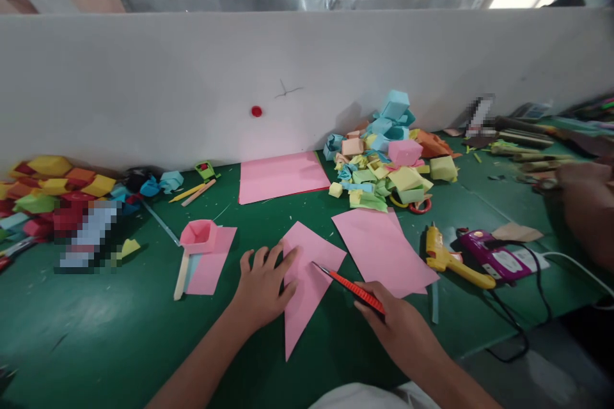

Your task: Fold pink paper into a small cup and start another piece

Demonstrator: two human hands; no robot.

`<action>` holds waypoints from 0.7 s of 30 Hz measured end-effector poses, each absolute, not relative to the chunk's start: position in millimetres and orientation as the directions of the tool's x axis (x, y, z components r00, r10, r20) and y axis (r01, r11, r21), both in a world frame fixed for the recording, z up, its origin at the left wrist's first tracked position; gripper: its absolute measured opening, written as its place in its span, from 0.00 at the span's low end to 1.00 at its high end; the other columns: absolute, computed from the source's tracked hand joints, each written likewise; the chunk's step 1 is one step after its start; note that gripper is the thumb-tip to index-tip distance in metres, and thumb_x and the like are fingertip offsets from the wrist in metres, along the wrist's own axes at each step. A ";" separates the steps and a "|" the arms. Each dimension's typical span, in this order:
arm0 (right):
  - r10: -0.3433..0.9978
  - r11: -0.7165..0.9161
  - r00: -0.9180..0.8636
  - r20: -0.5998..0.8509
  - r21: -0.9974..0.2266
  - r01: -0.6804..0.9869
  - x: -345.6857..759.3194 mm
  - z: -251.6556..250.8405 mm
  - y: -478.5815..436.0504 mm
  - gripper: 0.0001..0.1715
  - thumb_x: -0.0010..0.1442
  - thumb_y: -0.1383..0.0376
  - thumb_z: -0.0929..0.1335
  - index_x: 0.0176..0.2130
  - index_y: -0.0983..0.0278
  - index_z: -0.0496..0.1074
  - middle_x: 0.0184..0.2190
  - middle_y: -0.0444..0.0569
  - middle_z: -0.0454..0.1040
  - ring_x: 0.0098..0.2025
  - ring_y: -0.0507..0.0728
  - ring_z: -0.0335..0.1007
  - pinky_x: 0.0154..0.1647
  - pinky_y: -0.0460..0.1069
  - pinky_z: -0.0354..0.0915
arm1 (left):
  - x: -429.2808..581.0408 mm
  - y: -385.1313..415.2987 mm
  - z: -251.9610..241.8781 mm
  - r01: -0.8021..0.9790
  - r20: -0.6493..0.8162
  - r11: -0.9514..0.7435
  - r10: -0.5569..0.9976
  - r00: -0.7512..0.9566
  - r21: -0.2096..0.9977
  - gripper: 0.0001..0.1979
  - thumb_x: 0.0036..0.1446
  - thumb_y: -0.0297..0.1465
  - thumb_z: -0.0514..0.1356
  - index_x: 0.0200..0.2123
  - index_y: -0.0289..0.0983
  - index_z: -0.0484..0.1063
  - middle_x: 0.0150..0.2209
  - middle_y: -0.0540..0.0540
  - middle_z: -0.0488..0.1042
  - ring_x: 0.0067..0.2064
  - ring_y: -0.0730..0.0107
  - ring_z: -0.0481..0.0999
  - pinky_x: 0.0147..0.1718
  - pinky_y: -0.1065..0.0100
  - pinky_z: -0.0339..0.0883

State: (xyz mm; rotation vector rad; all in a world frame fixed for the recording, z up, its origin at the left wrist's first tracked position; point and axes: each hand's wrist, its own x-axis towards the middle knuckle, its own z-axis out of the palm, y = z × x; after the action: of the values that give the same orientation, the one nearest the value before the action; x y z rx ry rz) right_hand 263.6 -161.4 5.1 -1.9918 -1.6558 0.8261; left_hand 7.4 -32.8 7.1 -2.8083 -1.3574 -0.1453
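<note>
A pink paper piece (314, 255), shaped like a kite with a long point towards me, lies on the green table (144, 358). My left hand (263, 284) rests on its left edge with the fingers spread. In my right hand (391, 310) is a red-handled craft knife (355, 287), its dark narrow tip over the middle of the paper. Whether the tip touches the paper I cannot tell. Right of it lies a larger pink sheet (378, 249). To the left, an open pink paper box (198, 236) stands by a folded pink strip (213, 268) and a wooden stick (181, 275).
Behind the hands lies a pink sheet stack (283, 177) and a heap of folded paper shapes (378, 166). At right are a yellow glue gun (453, 262), a purple power strip (499, 255) with cables, and another person's hand (585, 192). More paper shapes (52, 185) fill the left.
</note>
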 end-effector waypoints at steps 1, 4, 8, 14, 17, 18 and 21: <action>0.979 -0.200 0.116 -0.170 -0.655 0.728 263.9 4.8 -162.2 0.21 0.69 0.52 0.59 0.53 0.57 0.70 0.37 0.50 0.81 0.34 0.61 0.79 0.32 0.50 0.65 | 7.5 -33.0 7.6 0.784 0.090 -0.621 0.782 0.617 0.023 0.30 0.66 0.41 0.51 0.70 0.52 0.55 0.66 0.43 0.63 0.59 0.44 0.62 0.57 0.39 0.46; 0.978 -0.202 0.122 -0.166 -0.652 0.731 264.2 6.3 -163.9 0.21 0.69 0.52 0.59 0.52 0.57 0.70 0.36 0.49 0.81 0.33 0.61 0.79 0.31 0.50 0.64 | 7.9 -33.6 9.3 0.785 0.084 -0.619 0.783 0.616 0.021 0.29 0.66 0.41 0.51 0.70 0.52 0.55 0.66 0.43 0.63 0.59 0.44 0.62 0.57 0.39 0.46; 0.972 -0.227 0.132 -0.192 -0.646 0.729 265.1 9.6 -166.3 0.21 0.69 0.52 0.58 0.52 0.56 0.69 0.37 0.49 0.82 0.34 0.62 0.79 0.32 0.51 0.65 | 8.0 -33.7 9.9 0.783 0.078 -0.621 0.782 0.618 0.026 0.30 0.66 0.41 0.51 0.70 0.52 0.54 0.66 0.43 0.63 0.59 0.44 0.62 0.58 0.39 0.46; 0.968 -0.237 0.118 -0.222 -0.650 0.721 267.8 9.7 -170.3 0.21 0.69 0.52 0.57 0.53 0.57 0.68 0.37 0.50 0.81 0.35 0.63 0.78 0.33 0.52 0.65 | 7.7 -33.3 7.8 0.788 0.090 -0.616 0.786 0.612 0.020 0.30 0.66 0.41 0.52 0.70 0.53 0.54 0.66 0.44 0.63 0.59 0.44 0.63 0.58 0.40 0.46; 0.965 -0.249 0.126 -0.230 -0.649 0.719 268.3 10.7 -171.5 0.21 0.68 0.52 0.58 0.53 0.57 0.68 0.37 0.50 0.81 0.35 0.63 0.78 0.33 0.52 0.65 | 7.6 -33.3 8.1 0.785 0.096 -0.618 0.784 0.614 0.025 0.30 0.65 0.41 0.53 0.70 0.53 0.54 0.66 0.44 0.63 0.59 0.44 0.62 0.58 0.41 0.46; 0.963 -0.255 0.130 -0.235 -0.645 0.720 268.4 11.2 -171.9 0.21 0.68 0.52 0.58 0.53 0.57 0.68 0.37 0.50 0.81 0.35 0.63 0.78 0.33 0.52 0.64 | 7.7 -33.4 8.5 0.785 0.094 -0.619 0.784 0.614 0.027 0.31 0.65 0.41 0.53 0.70 0.53 0.54 0.66 0.44 0.63 0.59 0.44 0.62 0.59 0.41 0.46; 0.962 -0.260 0.138 -0.234 -0.638 0.725 269.1 12.0 -173.0 0.21 0.68 0.52 0.58 0.53 0.57 0.68 0.36 0.50 0.81 0.34 0.63 0.78 0.32 0.52 0.64 | 7.8 -33.7 9.5 0.786 0.084 -0.618 0.784 0.614 0.027 0.31 0.65 0.40 0.52 0.70 0.53 0.54 0.66 0.44 0.63 0.59 0.44 0.62 0.58 0.40 0.47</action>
State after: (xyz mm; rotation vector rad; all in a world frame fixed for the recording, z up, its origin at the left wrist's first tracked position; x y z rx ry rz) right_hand 269.1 -173.0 12.0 -2.0509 -1.6234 0.8747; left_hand 7.8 -33.7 9.5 -2.8115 -1.3672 -0.1377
